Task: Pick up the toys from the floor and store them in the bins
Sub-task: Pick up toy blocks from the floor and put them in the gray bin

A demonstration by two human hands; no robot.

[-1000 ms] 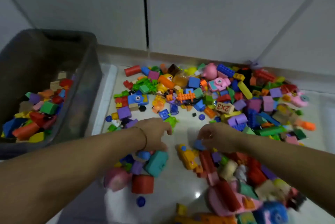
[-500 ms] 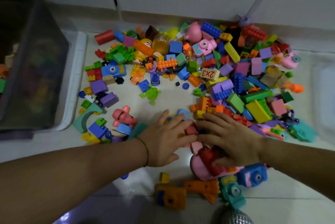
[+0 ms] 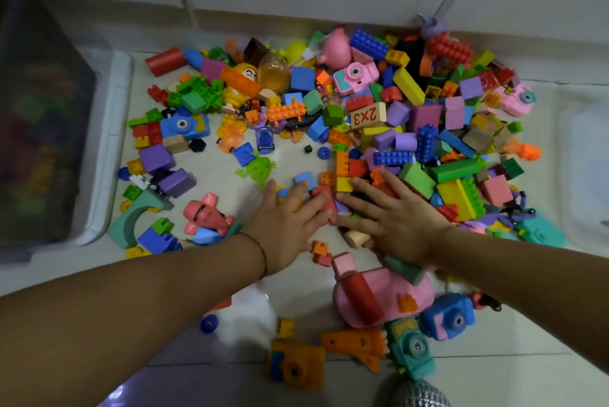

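Our left hand [image 3: 290, 225] lies flat on the pale tiled floor [image 3: 296, 294] just left of the frame's centre, fingers straight and spread, gripping nothing. Its fingertips touch a small red plastic block [image 3: 324, 202], and a light-blue plastic block [image 3: 304, 178] sits just above them. A thin dark bracelet [image 3: 262, 253] circles that wrist. Our right hand [image 3: 395, 222] is flat too, just right of centre, its spread fingers resting on the lower edge of the heap of bright plastic building blocks and toys [image 3: 412, 136] and holding nothing. A yellow studded brick [image 3: 344, 184] lies at its fingertips and a beige rounded piece [image 3: 357, 238] shows beneath its thumb. The heap fills the upper middle and right of the frame and includes a pink toy camera [image 3: 354, 77] and a wooden block printed 2x3 [image 3: 365, 115]. More toys lie along the bottom of the frame, among them an orange toy camera [image 3: 296, 365] and a big pink plastic toy [image 3: 389, 291]. A pink toy aeroplane [image 3: 206, 215] sits left of our left wrist. The dark translucent grey plastic bin [image 3: 39, 116] stands at the left edge of the frame, well apart from both hands, with blurred coloured pieces showing through its wall.
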